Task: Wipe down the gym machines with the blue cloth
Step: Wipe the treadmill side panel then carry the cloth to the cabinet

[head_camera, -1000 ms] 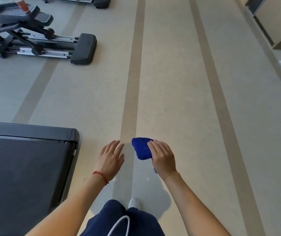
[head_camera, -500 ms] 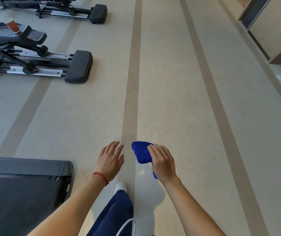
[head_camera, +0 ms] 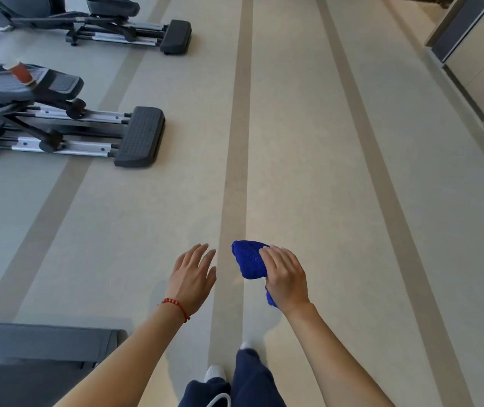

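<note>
Open floor (head_camera: 308, 142) is being left ahead; left side is being blocked by elliptical (head_camera: 67, 124) and treadmill (head_camera: 38, 348).

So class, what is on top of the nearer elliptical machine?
A red paper cup stands on the nearer elliptical machine, tilted in this view. What the cup holds, and the surface under its base, cannot be seen.
</note>
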Action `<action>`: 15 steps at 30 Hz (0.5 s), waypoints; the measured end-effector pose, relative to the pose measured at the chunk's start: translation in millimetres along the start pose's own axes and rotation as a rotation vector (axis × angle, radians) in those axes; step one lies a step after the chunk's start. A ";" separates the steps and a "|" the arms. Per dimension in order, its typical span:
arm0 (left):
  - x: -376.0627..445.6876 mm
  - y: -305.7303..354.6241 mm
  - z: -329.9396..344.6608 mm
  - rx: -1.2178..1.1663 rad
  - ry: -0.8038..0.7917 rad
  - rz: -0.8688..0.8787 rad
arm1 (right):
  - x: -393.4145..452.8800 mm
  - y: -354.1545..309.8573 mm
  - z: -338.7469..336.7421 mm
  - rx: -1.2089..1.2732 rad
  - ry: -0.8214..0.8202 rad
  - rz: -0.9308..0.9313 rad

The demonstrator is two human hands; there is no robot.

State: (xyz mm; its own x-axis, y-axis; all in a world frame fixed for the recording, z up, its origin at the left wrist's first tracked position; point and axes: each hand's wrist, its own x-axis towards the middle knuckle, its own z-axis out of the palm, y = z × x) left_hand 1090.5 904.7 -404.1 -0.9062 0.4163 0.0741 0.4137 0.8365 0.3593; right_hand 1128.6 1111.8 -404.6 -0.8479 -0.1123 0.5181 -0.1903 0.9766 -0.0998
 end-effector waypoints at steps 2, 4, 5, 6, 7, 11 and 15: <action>22.4 -3.7 2.3 0.007 0.003 -0.003 | 18.6 10.7 10.9 0.008 0.006 -0.003; 47.4 -5.4 4.8 0.012 0.004 -0.007 | 39.3 23.8 22.2 0.008 0.008 -0.009; 61.3 -5.6 6.3 0.013 0.005 -0.008 | 49.8 31.7 28.1 0.010 0.006 -0.011; 76.4 -5.3 8.6 0.015 0.011 -0.008 | 60.5 40.4 33.9 0.008 0.000 -0.012; 92.2 -4.5 11.0 0.016 0.014 -0.012 | 70.9 49.9 39.9 0.006 -0.008 -0.017; 157.9 0.7 18.9 0.030 0.005 -0.020 | 114.7 92.7 64.2 0.024 0.011 -0.028; 219.3 5.2 20.7 0.022 -0.005 -0.025 | 158.7 133.2 81.2 0.018 0.015 -0.034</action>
State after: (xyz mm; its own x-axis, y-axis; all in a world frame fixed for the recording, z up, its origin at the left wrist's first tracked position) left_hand 895.8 1007.7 -405.2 -0.9159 0.3968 0.0601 0.3925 0.8543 0.3408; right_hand 928.5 1209.1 -404.6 -0.8335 -0.1426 0.5338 -0.2282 0.9687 -0.0975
